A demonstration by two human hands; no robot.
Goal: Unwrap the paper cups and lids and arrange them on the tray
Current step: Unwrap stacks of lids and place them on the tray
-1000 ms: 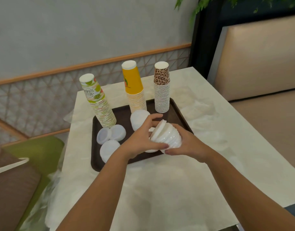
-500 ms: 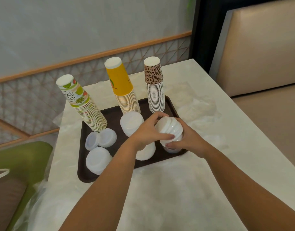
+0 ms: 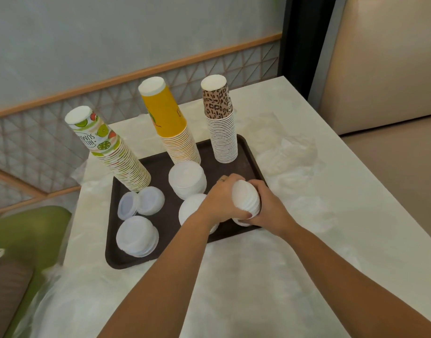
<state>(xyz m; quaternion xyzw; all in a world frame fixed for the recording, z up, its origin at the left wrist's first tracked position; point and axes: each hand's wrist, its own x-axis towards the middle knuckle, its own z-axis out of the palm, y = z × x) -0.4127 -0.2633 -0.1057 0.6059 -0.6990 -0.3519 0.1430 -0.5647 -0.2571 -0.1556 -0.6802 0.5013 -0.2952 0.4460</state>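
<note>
Hands [image 3: 243,203] clasp lid stack [image 3: 246,200] near tray's [image 3: 117,252] right edge.

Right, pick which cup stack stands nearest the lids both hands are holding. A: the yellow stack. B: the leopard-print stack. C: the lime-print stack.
B: the leopard-print stack stands at the tray's far right corner, just beyond the stack of lids gripped between the left hand and right hand.
</note>
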